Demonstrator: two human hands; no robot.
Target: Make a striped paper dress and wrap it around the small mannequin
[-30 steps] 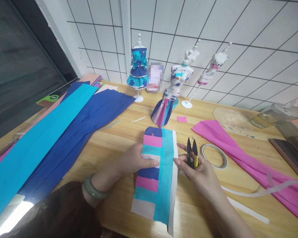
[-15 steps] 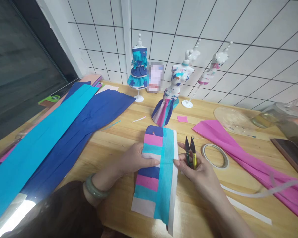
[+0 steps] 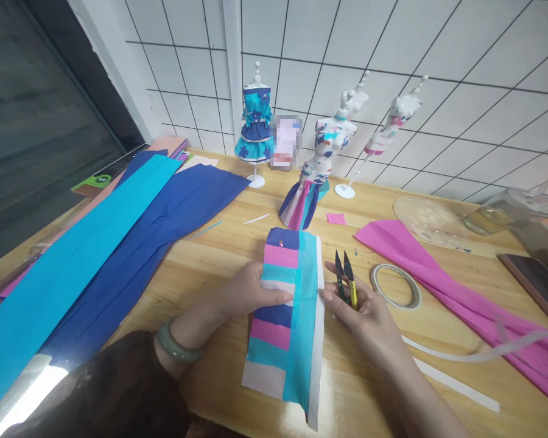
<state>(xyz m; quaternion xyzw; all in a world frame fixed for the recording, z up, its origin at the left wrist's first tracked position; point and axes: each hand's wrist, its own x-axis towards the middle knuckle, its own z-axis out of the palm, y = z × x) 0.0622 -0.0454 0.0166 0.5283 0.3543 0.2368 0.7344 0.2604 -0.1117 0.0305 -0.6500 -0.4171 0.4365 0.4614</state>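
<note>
A striped crepe paper piece (image 3: 301,340) stretches out before me over the table. Blocks of dark blue, pink, turquoise and white run down its left side, beside a long turquoise band with a white strip along its right edge. My left hand (image 3: 249,292) grips it from the left, thumb on top and fingers underneath. In my right hand (image 3: 365,310) are thread snips (image 3: 347,277), blades parted and pointing away from me. The thumb and a finger of that hand also pinch the white edge; the fingers behind it are partly hidden.
Turquoise (image 3: 95,237) and dark blue paper (image 3: 192,201) lie at left, pink paper (image 3: 406,255) at right. A tape roll (image 3: 396,286) and white strip (image 3: 456,384) lie right of my hand. Dressed (image 3: 257,128) and paint-marked (image 3: 331,143) small mannequins stand behind, near a glass pitcher (image 3: 506,213).
The striped piece and both hands are nearly unchanged. My right hand and the snips have shifted slightly to the left, and the paper's far right edge has moved left too.
</note>
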